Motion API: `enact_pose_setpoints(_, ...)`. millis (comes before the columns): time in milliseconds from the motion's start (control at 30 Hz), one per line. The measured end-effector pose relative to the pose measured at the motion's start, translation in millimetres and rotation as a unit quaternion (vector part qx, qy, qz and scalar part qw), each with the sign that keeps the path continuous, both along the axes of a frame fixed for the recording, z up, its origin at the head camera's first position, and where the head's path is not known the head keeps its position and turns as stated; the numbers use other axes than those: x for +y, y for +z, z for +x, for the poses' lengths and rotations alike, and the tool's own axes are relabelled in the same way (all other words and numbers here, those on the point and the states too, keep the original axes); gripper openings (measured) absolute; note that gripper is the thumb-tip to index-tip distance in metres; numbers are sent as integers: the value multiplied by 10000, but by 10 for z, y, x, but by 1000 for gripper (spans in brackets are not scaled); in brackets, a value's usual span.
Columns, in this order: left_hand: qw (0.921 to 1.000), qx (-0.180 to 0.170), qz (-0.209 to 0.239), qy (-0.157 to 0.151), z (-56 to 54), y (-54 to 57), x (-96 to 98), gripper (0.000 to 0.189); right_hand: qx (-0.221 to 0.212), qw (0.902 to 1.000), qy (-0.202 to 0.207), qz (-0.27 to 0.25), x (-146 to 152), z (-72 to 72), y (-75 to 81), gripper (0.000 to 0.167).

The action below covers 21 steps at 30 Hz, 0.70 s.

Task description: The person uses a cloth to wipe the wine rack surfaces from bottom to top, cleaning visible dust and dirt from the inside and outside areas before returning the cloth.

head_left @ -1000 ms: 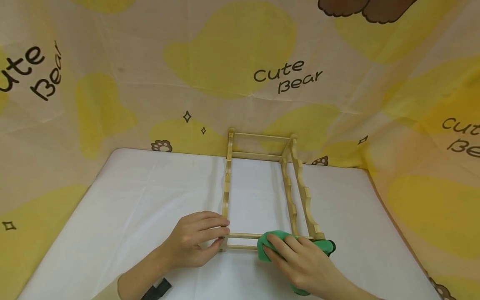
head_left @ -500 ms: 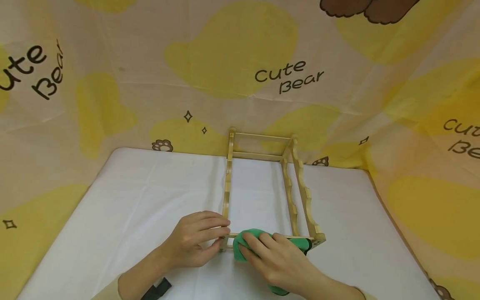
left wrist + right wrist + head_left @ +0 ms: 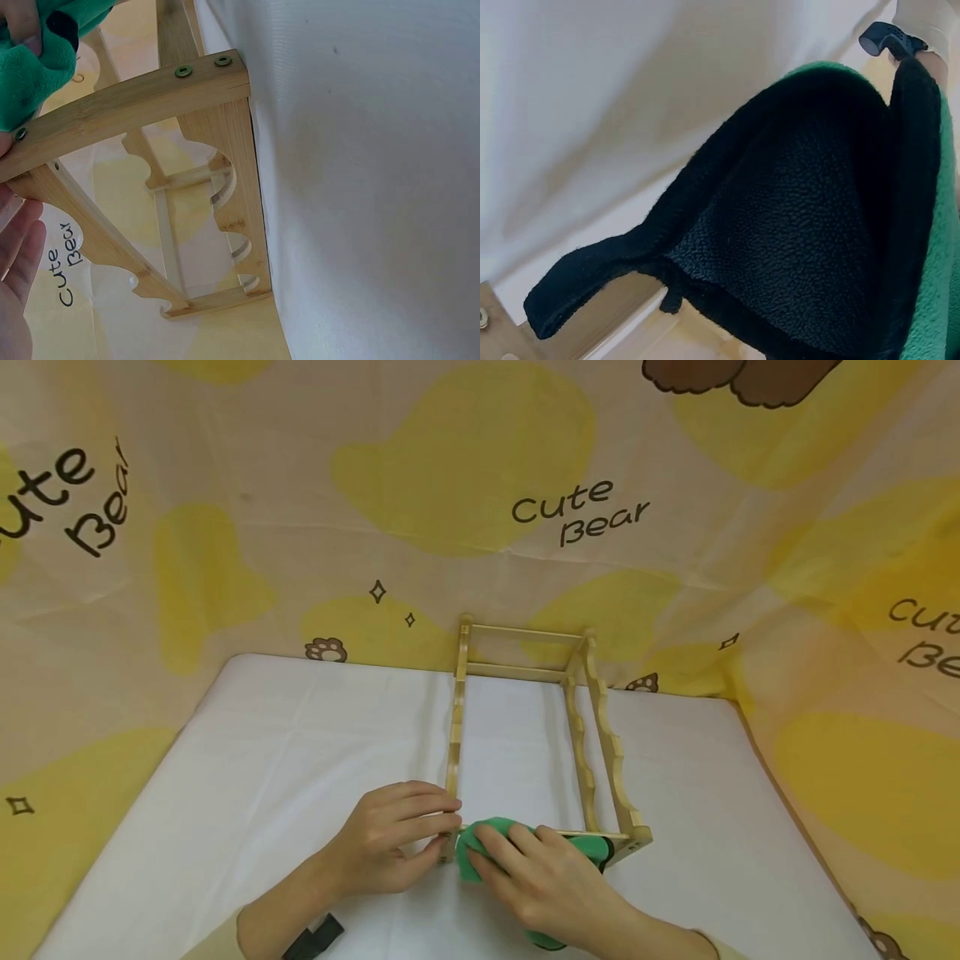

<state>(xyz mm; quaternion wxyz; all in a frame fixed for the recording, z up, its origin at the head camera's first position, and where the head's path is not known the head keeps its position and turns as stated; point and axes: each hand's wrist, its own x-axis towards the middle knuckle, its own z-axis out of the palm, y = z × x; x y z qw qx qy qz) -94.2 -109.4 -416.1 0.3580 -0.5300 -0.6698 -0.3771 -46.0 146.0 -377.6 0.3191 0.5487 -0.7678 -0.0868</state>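
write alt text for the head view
A right hand holds a green cloth against the near end of a scalloped wooden rack; the left hand grips its near left corner. The rack rests on a white-covered table before a patterned "Cute Bear" backdrop.

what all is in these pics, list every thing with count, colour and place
wooden rack: 1, light wood, lying on the table
screw heads: at least 3, metallic, in the rack's near end
cloth: 1, green with black edging, on the rack's near end
table: 1, white covering, under the rack
backdrop: yellow and beige, "Cute Bear" print, behind and on both sides
device: 1, black, at the left wrist
sleeves: 2, beige, on both arms
left grip: 1, bare, at the rack's near left corner
right grip: 1, bare, holding the cloth
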Motion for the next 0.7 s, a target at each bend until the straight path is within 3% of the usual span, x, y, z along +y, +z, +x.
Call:
enact_pose_setpoints(433, 10000, 33, 1, 72, -9, 3, 26, 20, -466, 9987, -184, 134, 257, 82, 35, 56)
enact_pose_setpoints(700, 9999, 45, 49, 77, 0, 11, 37, 19, -422, 9988, -259, 25, 410, 110, 55, 60)
